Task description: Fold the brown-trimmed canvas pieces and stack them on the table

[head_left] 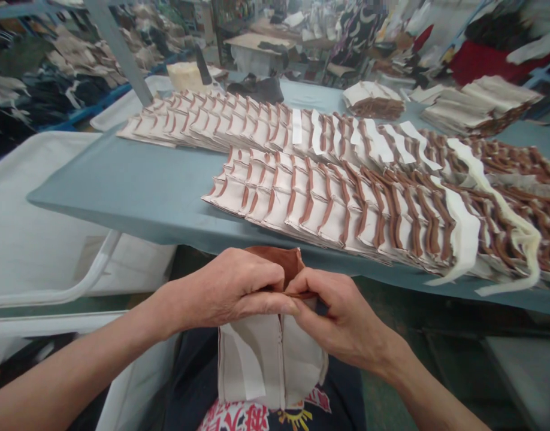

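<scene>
A stitched fabric piece point(259, 359), off-white outside with brown on its inner side, hangs in front of my lap. A seam runs down its middle and a white strip point(249, 362) lies on its left half. My left hand point(232, 287) pinches the brown-edged upper rim between thumb and curled fingers. Close beside it, my right hand point(338, 311) grips the same rim, the two thumbs nearly touching. Part of the rim is hidden behind my fingers.
Long overlapping rows of similar off-white and brown pieces point(293, 197) lie on the blue-grey covered table point(135, 185). Loose white strips point(461, 227) lie across them. More stacks point(374, 99) stand farther back. White bins point(59, 143) are at the left.
</scene>
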Tool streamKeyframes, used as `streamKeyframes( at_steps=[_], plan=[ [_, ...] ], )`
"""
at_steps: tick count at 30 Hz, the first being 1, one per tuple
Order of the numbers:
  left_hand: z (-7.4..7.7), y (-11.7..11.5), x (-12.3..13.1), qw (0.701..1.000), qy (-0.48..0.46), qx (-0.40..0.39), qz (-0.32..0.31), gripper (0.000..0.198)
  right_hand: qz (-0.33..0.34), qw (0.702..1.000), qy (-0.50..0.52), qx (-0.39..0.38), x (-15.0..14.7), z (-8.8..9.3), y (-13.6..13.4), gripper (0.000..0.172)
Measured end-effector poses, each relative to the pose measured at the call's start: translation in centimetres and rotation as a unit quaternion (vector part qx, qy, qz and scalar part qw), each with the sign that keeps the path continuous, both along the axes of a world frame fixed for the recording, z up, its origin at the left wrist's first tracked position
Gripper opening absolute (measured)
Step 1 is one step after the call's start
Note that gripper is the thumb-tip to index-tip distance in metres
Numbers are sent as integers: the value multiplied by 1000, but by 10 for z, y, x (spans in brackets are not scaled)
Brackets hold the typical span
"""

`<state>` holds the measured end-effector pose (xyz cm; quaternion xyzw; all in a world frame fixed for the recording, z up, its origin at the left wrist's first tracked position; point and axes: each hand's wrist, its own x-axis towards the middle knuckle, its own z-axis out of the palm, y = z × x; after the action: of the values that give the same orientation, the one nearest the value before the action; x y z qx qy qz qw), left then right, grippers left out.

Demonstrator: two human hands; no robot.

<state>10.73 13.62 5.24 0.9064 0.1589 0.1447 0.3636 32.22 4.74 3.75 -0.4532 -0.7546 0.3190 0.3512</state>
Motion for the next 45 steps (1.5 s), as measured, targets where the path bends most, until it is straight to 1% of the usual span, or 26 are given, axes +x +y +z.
streamKeyframes(
  at_steps=[2, 5, 7, 8, 9, 10, 11, 13, 14, 15, 17, 19, 20, 21, 23, 25, 26, 28, 30, 32, 33, 36, 38, 41, 45],
  plan=[
    [-1, -3, 6, 1000, -13, -11, 0, 43, -1, 1000, 1, -2, 2, 1, -1, 16],
    [0, -9, 11, 996, -37, -82, -14, 39, 23, 1000, 1, -15, 9, 5, 0, 15],
    [2, -12, 11, 991, -41, -123, -23, 36, 44, 998, -5, -40, 16, 9, 2, 12],
    [3, -13, 10, 991, -36, -124, -23, 35, 51, 997, -10, -56, 20, 11, 4, 12],
    [2, -13, 8, 994, -27, -102, -18, 35, 56, 996, -15, -70, 24, 11, 7, 12],
    [1, -14, 7, 998, -13, -58, -9, 35, 60, 995, -20, -78, 28, 11, 10, 13],
    [-1, -14, 5, 1000, 1, 1, 2, 36, 64, 994, -26, -81, 32, 8, 13, 15],
    [-7, -13, 2, 992, 25, 120, 29, 36, 64, 994, -48, -75, 41, -1, 20, 16],
    [-9, -13, 1, 987, 35, 153, 40, 37, 57, 994, -63, -72, 46, -8, 23, 16],
    [-11, -13, 0, 985, 41, 162, 47, 37, 47, 993, -75, -73, 51, -15, 26, 16],
    [-10, -14, -1, 989, 42, 131, 46, 38, 34, 991, -79, -102, 60, -27, 29, 16],
    [-7, -14, -3, 993, 31, 107, 26, 37, 34, 988, -56, -137, 68, -34, 28, 14],
    [-5, -13, -4, 993, 24, 116, 17, 36, 37, 988, -43, -145, 70, -35, 26, 13],
    [-3, -12, -6, 990, 15, 139, 12, 35, 40, 989, -32, -142, 72, -34, 24, 12],
    [-1, -5, -13, 980, -1, 197, 21, 35, 43, 993, -13, -109, 74, -25, 19, 10],
    [-1, 5, -21, 972, -14, 233, 41, 36, 49, 996, 13, -70, 73, -10, 15, 10],
    [-2, 11, -24, 970, -19, 236, 50, 37, 54, 997, 26, -57, 71, 0, 13, 11],
    [-2, 20, -28, 976, -23, 205, 65, 36, 63, 996, 34, -46, 66, 19, 12, 14],
    [0, 23, -24, 988, -32, 129, 74, 34, 75, 996, 24, -45, 58, 35, 13, 17],
    [3, 18, -13, 996, -50, 44, 68, 32, 82, 996, 10, -41, 50, 46, 15, 19],
    [4, 13, -6, 996, -64, 9, 57, 30, 83, 996, 5, -41, 46, 48, 16, 19],
    [5, -2, 15, 989, -131, -60, 16, 17, 82, 995, 3, -59, 37, 46, 19, 19],
    [4, -8, 25, 982, -162, -94, 13, 11, 81, 994, 10, -76, 35, 42, 17, 19],
    [1, -11, 28, 979, -170, -115, 17, 10, 70, 993, 16, -97, 36, 36, 13, 21],
    [-2, -9, 25, 978, -153, -142, 13, 11, 59, 989, 15, -135, 35, 30, 10, 20]
  ],
)
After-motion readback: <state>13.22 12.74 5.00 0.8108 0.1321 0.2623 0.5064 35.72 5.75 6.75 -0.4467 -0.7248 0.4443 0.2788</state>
